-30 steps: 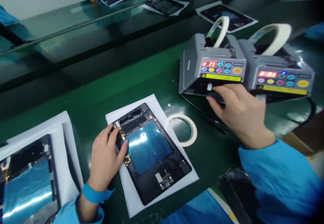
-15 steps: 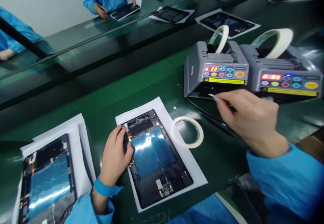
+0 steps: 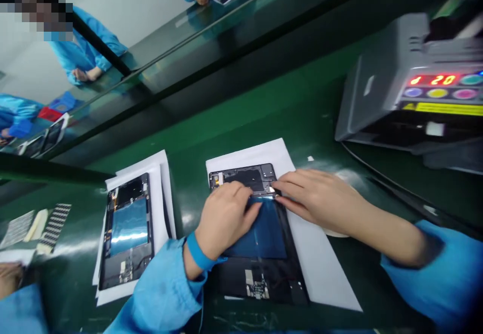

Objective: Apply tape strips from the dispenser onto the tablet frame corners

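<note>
An opened tablet point(image 3: 264, 273), with its circuit board and blue battery showing, lies on white paper point(image 3: 332, 288). My left hand point(image 3: 228, 216) rests on its upper middle, thumb apart from bent fingers, touching the battery's top edge. At the tablet's upper right edge, my right hand point(image 3: 313, 193) brings thumb and forefinger together in a pinch. A small white piece of tape point(image 3: 272, 190) shows at those fingertips; how much of it they grip is partly hidden. My right forearm covers most of a tape roll point(image 3: 335, 233).
A second opened tablet point(image 3: 130, 228) lies on papers at left. A grey tape dispenser point(image 3: 377, 87) stands at right, a white strip at its mouth, with a cable point(image 3: 377, 168) before it. Co-workers sit across the bench; another person's hand point(image 3: 10, 278) is at far left.
My right hand has moved from the dispenser to the tablet's upper right edge with the tape. My left hand has shifted from the left edge onto the tablet's middle. The view has swung left.
</note>
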A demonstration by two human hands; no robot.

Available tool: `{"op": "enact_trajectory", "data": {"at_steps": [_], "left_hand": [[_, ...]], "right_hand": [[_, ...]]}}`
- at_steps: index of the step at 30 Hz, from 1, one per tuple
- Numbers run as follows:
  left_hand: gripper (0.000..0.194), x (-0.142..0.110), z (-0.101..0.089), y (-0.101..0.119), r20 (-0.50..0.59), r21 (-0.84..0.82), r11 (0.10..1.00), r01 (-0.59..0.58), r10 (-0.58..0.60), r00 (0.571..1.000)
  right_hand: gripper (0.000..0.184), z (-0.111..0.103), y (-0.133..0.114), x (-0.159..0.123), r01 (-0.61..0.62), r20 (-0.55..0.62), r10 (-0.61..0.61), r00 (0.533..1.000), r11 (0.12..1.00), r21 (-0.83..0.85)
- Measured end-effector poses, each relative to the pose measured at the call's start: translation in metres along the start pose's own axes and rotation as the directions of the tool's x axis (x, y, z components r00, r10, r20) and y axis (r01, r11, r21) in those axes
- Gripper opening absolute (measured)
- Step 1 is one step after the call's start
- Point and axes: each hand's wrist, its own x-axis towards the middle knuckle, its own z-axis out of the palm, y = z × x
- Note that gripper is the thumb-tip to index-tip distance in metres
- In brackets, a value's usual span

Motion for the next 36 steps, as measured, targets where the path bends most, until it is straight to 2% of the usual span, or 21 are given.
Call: {"op": "enact_trajectory", "data": {"at_steps": [3, 6, 11, 17, 25, 36], "left_hand": [[0.022, 0.020, 0.012, 0.010, 0.086, 0.037, 0.999, 0.030, -0.033, 0.996], [0.020, 0.026, 0.023, 0.010, 0.115, 0.048, 0.998, 0.043, -0.049, 0.992], [0.022, 0.023, 0.031, 0.007, 0.066, -0.023, 0.999, 0.047, -0.045, 0.997], [0.026, 0.021, 0.038, 0.007, -0.007, -0.094, 0.996, -0.006, 0.006, 1.000], [0.026, 0.022, 0.041, 0.007, -0.070, -0.142, 0.989, -0.047, 0.038, 0.997], [0.026, 0.024, 0.040, 0.007, -0.007, -0.170, 0.984, -0.061, 0.060, 0.998]], "right_hand": [[0.025, 0.006, 0.003, -0.005, 0.022, -0.026, -0.021, 0.999, 1.000, 0.003], [0.028, 0.009, 0.004, -0.007, 0.030, -0.026, -0.029, 0.999, 0.999, 0.012], [0.026, 0.008, 0.002, -0.008, 0.006, -0.016, -0.005, 1.000, 0.999, 0.039], [0.027, 0.005, 0.001, -0.010, -0.065, 0.010, 0.064, 0.998, 0.992, 0.112], [0.027, -0.008, 0.000, -0.009, -0.080, 0.080, 0.077, 0.994, 0.996, 0.037], [0.031, -0.007, 0.003, -0.013, -0.099, 0.146, 0.087, 0.985, 0.992, 0.080]]}}
